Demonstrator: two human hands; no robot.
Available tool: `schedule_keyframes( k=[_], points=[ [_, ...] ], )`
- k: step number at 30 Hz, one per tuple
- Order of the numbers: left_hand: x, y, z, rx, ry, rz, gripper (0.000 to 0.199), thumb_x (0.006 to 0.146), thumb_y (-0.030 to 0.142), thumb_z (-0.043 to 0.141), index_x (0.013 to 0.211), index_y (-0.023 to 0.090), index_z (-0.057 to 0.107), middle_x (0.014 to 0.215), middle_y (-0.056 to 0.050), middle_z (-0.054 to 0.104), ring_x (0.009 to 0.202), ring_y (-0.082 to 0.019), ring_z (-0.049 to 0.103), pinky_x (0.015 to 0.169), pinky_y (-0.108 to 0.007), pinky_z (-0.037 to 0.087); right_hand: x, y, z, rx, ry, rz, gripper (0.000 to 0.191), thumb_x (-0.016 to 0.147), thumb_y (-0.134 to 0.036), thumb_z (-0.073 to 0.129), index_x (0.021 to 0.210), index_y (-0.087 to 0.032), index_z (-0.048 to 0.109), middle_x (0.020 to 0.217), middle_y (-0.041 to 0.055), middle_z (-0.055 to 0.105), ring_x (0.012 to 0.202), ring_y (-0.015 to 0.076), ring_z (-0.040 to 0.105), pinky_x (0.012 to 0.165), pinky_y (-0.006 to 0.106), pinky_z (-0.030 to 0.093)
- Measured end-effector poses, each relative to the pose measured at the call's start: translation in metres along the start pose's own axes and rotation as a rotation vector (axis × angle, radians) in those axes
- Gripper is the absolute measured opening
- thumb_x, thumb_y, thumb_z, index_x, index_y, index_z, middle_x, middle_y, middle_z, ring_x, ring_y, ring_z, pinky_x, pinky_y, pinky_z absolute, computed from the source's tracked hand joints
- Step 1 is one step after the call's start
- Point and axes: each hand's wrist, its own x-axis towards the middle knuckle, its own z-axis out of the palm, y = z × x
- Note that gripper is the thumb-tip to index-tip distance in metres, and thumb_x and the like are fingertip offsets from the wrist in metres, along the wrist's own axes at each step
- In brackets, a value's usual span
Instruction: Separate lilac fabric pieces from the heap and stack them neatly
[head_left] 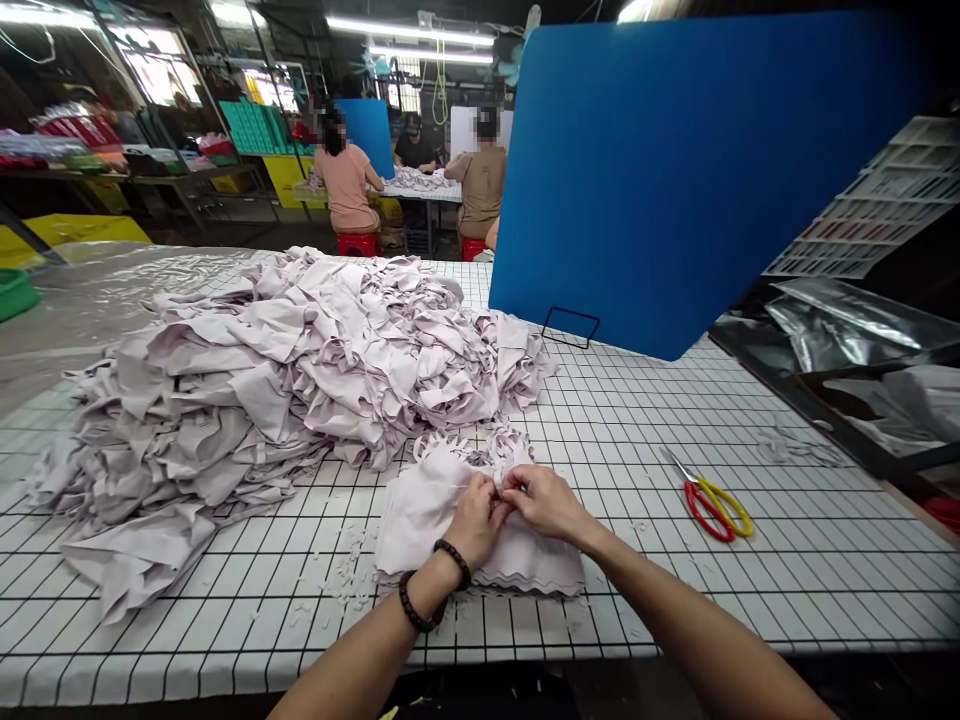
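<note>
A stack of pale lilac fabric pieces with wavy lower edges lies in front of me on the grid-patterned tablecloth. Over its upper part, my left hand, with dark beaded bracelets at the wrist, pinches the fabric. My right hand pinches the fabric just beside it, the fingertips of both hands nearly touching. Exactly what lies between the fingertips is too small to tell. Behind and to the left rises a large heap of crumpled lilac fabric.
Scissors with red and yellow handles lie at the right. A blue board stands behind on a black wire stand. Small scraps dot the grid tablecloth. Several people sit at a far table.
</note>
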Motion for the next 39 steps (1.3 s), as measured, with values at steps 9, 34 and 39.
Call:
schedule_keyframes(
  k=[9, 34, 39],
  points=[
    [0.002, 0.003, 0.000, -0.011, 0.000, -0.027, 0.015, 0.081, 0.028, 0.058, 0.072, 0.016, 0.053, 0.080, -0.002, 0.049, 0.069, -0.013, 0.048, 0.064, -0.027, 0.041, -0.002, -0.002, -0.035, -0.035, -0.049, -0.308, 0.026, 0.085, -0.015, 0.043, 0.106, -0.023, 0.056, 0.114, 0.0050, 0.058, 0.097, 0.0168, 0.055, 0.076, 0.028, 0.043],
    [0.001, 0.005, 0.001, -0.017, 0.038, -0.051, 0.013, 0.075, 0.027, 0.062, 0.080, 0.016, 0.059, 0.082, -0.002, 0.051, 0.069, -0.012, 0.050, 0.062, -0.024, 0.043, 0.014, 0.008, -0.030, -0.252, -0.179, -0.359, 0.005, 0.079, -0.019, 0.052, 0.076, -0.018, 0.056, 0.078, 0.0008, 0.058, 0.067, 0.0113, 0.049, 0.060, 0.023, 0.036],
    [-0.001, 0.009, -0.004, -0.027, 0.021, -0.014, 0.013, 0.078, 0.026, 0.058, 0.087, 0.017, 0.057, 0.084, -0.003, 0.052, 0.075, -0.014, 0.052, 0.066, -0.027, 0.045, 0.011, 0.020, -0.022, -0.137, -0.099, -0.286, 0.003, 0.077, -0.019, 0.052, 0.076, -0.018, 0.055, 0.075, 0.0003, 0.057, 0.069, 0.0120, 0.050, 0.061, 0.023, 0.037]
  ],
)
